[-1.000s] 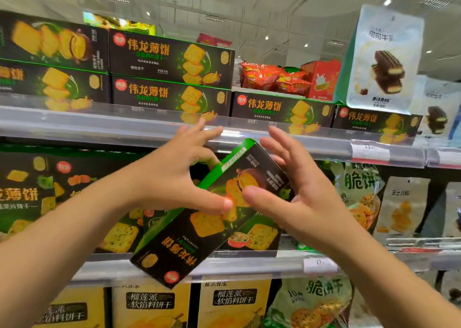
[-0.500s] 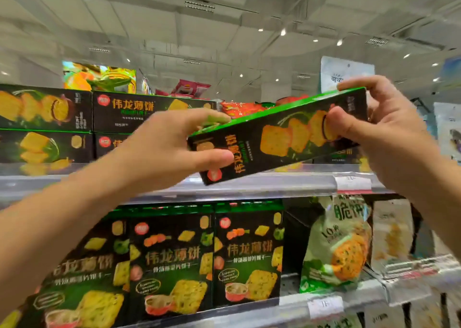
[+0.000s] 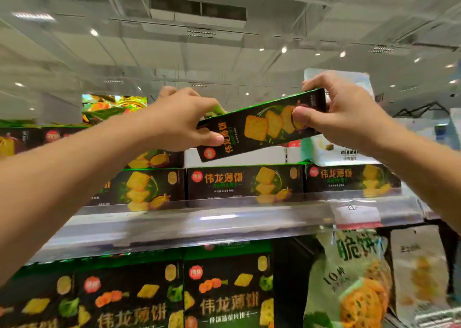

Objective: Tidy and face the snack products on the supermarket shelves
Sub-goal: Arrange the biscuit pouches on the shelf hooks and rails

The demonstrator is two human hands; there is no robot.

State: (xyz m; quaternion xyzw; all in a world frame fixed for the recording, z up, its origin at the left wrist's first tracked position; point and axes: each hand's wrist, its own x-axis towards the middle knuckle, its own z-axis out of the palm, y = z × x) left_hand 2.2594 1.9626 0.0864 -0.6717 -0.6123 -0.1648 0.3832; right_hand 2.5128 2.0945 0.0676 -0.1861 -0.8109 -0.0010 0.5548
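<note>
I hold a long black-and-green cracker box [image 3: 259,125] in the air with both hands, tilted with its right end higher. My left hand [image 3: 182,120] grips its left end, thumb on the front face. My right hand [image 3: 341,113] grips its right end, thumb pressed on the printed crackers. The box hangs just above a single-height cracker box [image 3: 245,183] on the upper shelf [image 3: 224,223], in the gap beside a two-high stack [image 3: 149,175] of the same boxes to the left.
Another matching box [image 3: 349,178] lies to the right with a white pouch [image 3: 336,150] standing on it. Below the shelf lip stand taller green cracker boxes [image 3: 224,292] and bagged crisps [image 3: 349,277]. A price label [image 3: 356,214] hangs on the shelf rail.
The box has gone from low and steeply tilted in front of the middle shelf up to the top shelf level, closer to horizontal. My view has tipped upward toward the ceiling.
</note>
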